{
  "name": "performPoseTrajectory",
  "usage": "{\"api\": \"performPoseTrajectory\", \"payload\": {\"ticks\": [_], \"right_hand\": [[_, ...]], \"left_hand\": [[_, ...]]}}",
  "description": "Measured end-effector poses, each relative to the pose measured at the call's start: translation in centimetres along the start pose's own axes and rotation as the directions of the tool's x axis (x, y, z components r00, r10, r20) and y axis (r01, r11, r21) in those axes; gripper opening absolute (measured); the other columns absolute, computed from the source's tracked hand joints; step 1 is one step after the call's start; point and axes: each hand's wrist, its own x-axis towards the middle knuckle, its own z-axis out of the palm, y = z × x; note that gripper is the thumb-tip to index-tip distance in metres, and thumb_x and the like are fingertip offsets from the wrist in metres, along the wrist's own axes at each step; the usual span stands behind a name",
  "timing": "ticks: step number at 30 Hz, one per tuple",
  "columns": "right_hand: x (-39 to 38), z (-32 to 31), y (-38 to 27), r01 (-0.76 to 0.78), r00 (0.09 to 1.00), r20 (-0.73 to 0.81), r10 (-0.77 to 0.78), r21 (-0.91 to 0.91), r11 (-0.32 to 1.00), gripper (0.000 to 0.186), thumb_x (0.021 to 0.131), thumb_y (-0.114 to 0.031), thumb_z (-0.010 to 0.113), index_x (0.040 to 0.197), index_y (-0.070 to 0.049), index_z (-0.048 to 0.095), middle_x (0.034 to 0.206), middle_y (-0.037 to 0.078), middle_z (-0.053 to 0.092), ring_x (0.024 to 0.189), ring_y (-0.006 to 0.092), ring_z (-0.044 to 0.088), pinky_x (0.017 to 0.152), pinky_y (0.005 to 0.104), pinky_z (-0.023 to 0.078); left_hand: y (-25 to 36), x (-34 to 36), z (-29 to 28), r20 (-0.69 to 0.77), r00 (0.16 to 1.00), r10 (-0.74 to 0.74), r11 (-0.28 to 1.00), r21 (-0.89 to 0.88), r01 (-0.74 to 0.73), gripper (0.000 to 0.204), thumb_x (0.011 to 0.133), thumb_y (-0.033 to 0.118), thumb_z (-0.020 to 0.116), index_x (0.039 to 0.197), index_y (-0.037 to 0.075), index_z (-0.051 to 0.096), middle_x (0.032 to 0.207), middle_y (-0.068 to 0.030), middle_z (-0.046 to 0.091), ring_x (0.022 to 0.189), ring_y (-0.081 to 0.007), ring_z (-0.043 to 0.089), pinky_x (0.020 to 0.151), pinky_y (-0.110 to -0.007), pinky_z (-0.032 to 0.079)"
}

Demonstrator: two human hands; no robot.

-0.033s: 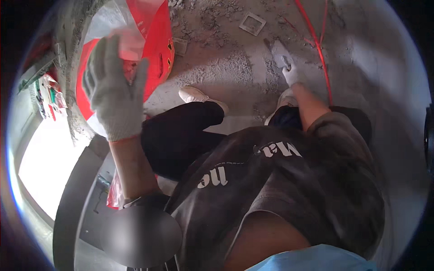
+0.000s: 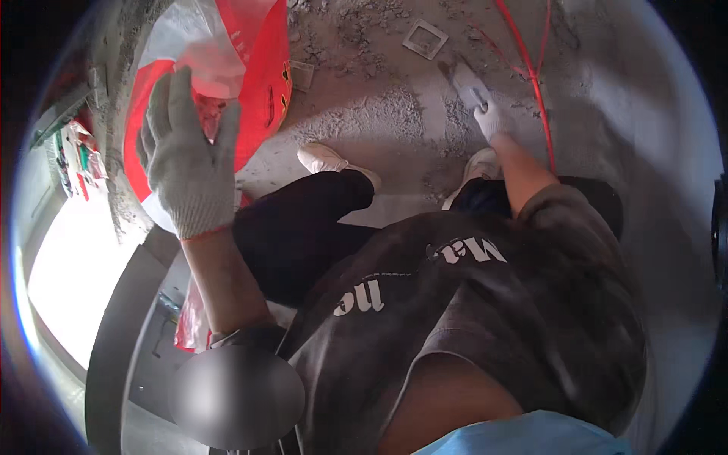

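Observation:
My left hand (image 2: 186, 163), in a white knit glove, is raised with fingers apart over a large red, white and clear plastic bag (image 2: 258, 91) at the upper left; whether it touches the bag I cannot tell. My right hand (image 2: 493, 121), also gloved, grips the handle of a metal trowel (image 2: 466, 82) low over the dusty concrete floor (image 2: 409, 174) at the upper right. My bent legs in dark trousers and white shoes are beneath me.
Red conduit (image 2: 538, 98) runs along the floor at the right. A small square plastic frame (image 2: 425, 38) lies among rubble at the top. At the left are a grey curved ledge (image 2: 114, 334), assorted small items (image 2: 83, 155) and a bright opening (image 2: 68, 280).
My left hand has shifted slightly down and to the left. My right hand and the trowel have moved very slightly.

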Motion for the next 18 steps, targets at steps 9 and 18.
{"api": "performPoseTrajectory", "payload": {"ticks": [9, 18], "right_hand": [[12.0, -2.0, -14.2, 0.430, 0.898, 0.019, -0.439, -0.250, 0.868, 0.045, 0.085, -0.043, 0.058, 0.112, -0.008, 0.065, 0.109, 0.022, 0.067, 0.104, 0.0388, 0.063, 0.089, 0.0479, 0.050], [13.7, -1.5, -21.2, 0.513, 0.851, 0.054, -0.523, -0.303, 0.803, 0.043, 0.090, -0.044, 0.060, 0.117, -0.011, 0.064, 0.111, 0.018, 0.068, 0.105, 0.0373, 0.065, 0.087, 0.0484, 0.052]], "left_hand": [[0.4, -10.5, -2.9, 0.287, 0.932, -0.221, 0.876, -0.362, 0.319, 0.047, 0.081, 0.010, 0.075, 0.125, 0.000, 0.060, 0.128, -0.0198, 0.061, 0.121, -0.0343, 0.058, 0.103, -0.044, 0.044], [-1.4, -12.9, -3.3, -0.119, 0.937, -0.329, 0.928, -0.226, 0.297, 0.032, 0.093, 0.003, 0.059, 0.126, 0.002, 0.059, 0.138, -0.0179, 0.050, 0.129, -0.0306, 0.049, 0.104, -0.044, 0.044]]}}
